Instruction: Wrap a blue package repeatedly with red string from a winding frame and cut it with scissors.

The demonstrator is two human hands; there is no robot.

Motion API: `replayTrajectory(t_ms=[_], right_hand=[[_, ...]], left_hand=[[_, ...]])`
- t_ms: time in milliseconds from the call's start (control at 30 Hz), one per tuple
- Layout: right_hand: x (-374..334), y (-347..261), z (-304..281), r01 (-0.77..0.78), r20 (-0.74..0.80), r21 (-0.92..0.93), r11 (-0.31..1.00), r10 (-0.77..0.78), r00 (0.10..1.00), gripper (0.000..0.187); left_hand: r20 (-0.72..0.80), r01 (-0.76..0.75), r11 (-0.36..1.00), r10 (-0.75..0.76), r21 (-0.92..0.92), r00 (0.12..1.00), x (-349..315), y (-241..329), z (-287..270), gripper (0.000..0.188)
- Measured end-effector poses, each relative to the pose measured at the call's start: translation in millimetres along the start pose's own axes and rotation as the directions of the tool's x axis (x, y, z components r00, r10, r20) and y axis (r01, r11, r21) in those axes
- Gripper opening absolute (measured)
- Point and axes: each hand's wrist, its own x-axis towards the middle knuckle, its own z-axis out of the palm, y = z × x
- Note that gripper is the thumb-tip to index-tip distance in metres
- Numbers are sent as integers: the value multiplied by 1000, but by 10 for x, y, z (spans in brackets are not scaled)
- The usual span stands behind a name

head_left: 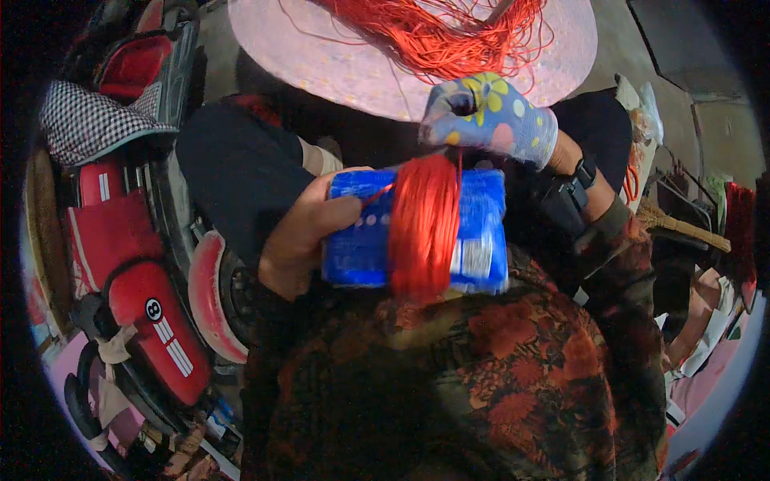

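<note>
My bare left hand (309,224) grips the left end of a blue plastic-wrapped packet (362,260), held in front of my body. Around the packet's middle runs a thick band of red cord (425,228), wound many times. A short strand of the cord slants toward my left thumb. Just above the packet's top edge is my right hand (485,116), in a pale blue glove with flower and dot patterns. Its fingers are closed on the red cord, and a strand drops from them to the winding. A black watch sits on the right wrist.
A round pink-white table (337,60) stands ahead, with a loose heap of red cord (465,40) on it. To the left is a red three-wheeler or scooter (152,321) with a checkered cushion (96,120). At the right lie a straw broom (682,228) and assorted clutter.
</note>
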Motion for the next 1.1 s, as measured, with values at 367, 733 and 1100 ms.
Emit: replayTrajectory(t_ms=[367, 733, 1100], right_hand=[[-183, 191, 175, 273, -135, -378, 885, -345, 929, 21], [-526, 212, 391, 274, -61, -715, 643, -448, 892, 35], [-404, -120, 487, 90, 41, -600, 795, -82, 996, 7]], left_hand=[[334, 164, 987, -155, 2, 930, -57, -12, 12, 75], [208, -110, 989, 128, -98, 970, -148, 54, 150, 66], [-167, -720, 633, 707, -282, 687, -279, 314, 34, 43]])
